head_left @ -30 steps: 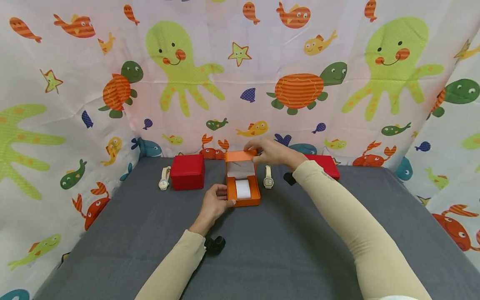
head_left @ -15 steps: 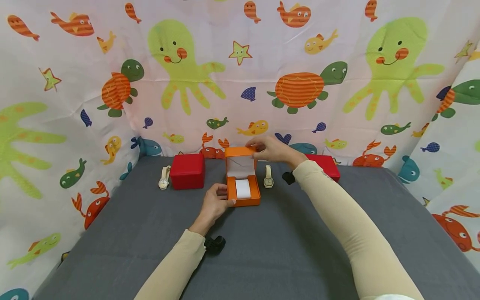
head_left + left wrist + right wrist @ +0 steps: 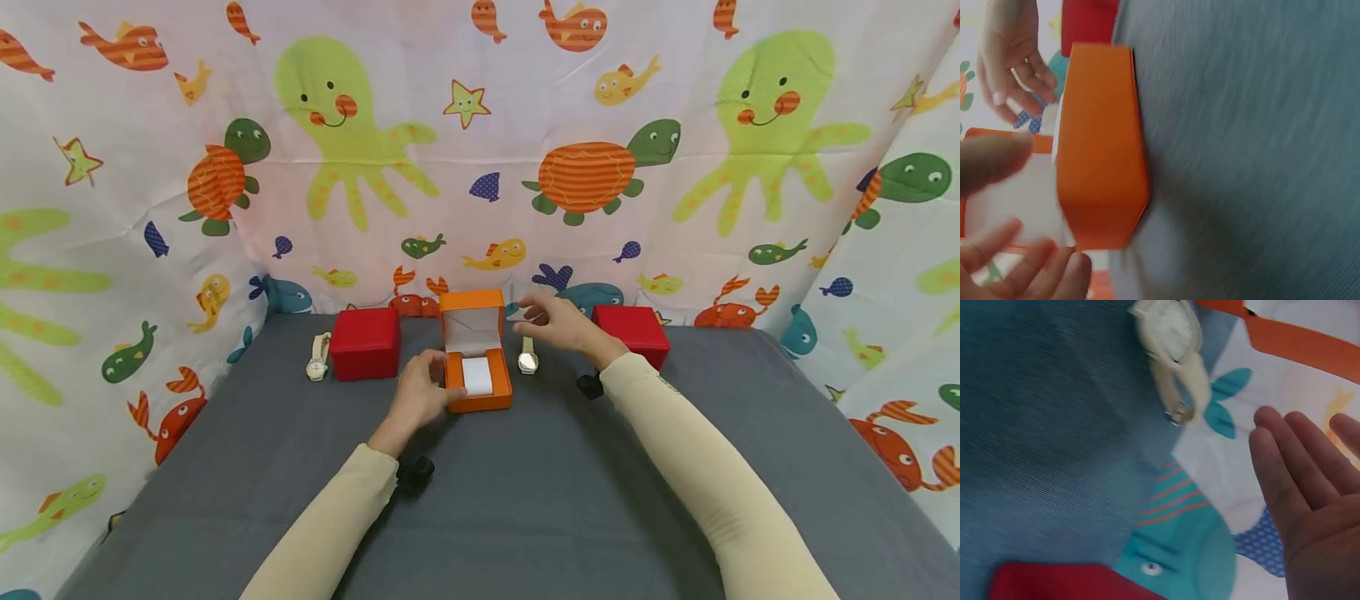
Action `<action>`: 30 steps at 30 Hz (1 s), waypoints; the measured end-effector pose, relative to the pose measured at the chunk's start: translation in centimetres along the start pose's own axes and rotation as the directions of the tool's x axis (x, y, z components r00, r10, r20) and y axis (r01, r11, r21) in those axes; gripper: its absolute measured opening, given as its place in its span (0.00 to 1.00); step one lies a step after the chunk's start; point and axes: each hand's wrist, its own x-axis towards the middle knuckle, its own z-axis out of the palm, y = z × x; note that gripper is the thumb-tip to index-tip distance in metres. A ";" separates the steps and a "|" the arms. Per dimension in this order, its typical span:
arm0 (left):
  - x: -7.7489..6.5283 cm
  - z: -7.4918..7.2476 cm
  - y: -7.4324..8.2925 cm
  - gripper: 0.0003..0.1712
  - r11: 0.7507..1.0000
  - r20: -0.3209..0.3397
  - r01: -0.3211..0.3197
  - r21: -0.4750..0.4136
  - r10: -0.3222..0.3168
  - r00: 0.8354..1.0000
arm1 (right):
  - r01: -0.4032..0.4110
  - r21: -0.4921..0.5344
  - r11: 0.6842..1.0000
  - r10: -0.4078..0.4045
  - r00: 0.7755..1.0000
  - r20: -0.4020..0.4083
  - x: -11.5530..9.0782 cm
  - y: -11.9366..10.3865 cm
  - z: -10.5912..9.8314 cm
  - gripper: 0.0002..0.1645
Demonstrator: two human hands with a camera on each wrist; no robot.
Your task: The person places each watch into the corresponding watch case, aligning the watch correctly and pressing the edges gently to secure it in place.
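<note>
An orange watch box [image 3: 480, 403] stands on the grey tabletop, its lid [image 3: 471, 301] raised and a white cushion [image 3: 477, 377] inside. My left hand [image 3: 418, 390] is at the box's left side, thumb near the front edge. In the left wrist view its fingers [image 3: 1041, 269] are loosely spread by the box's corner, the thumb over the opening. My right hand [image 3: 555, 321] is off the lid, holding nothing, above a cream-strapped watch [image 3: 528, 362] whose strap it partly covers. In the right wrist view its fingers [image 3: 1300, 459] are extended, apart from that watch [image 3: 1172, 331].
A red box [image 3: 366, 344] stands left of the orange one, with another cream-strapped watch [image 3: 317, 357] beside it. Partly behind my right wrist is a second red box [image 3: 633, 332]. A sea-animal patterned curtain [image 3: 480, 167] hangs along the table's back edge.
My right hand has let go of the raised lid and moved right, over the watch. The lid has tilted further back. My left hand's fingers have loosened beside the box.
</note>
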 end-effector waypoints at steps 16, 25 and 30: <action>4.3 -0.1 1.2 0.36 0.905 0.382 -0.311 0.290 0.189 0.905 | -0.129 -0.167 0.977 0.139 0.989 0.051 -1.4 1.2 3.1 0.33; 5.1 -0.3 2.0 0.38 0.857 0.466 -0.352 0.377 0.153 0.871 | -0.151 -0.204 0.967 0.171 0.982 0.084 -1.3 1.4 4.1 0.30; 5.1 -0.1 1.9 0.36 0.858 0.446 -0.333 0.391 0.140 0.884 | -0.154 -0.228 0.961 0.174 0.982 0.070 -1.2 1.3 4.5 0.28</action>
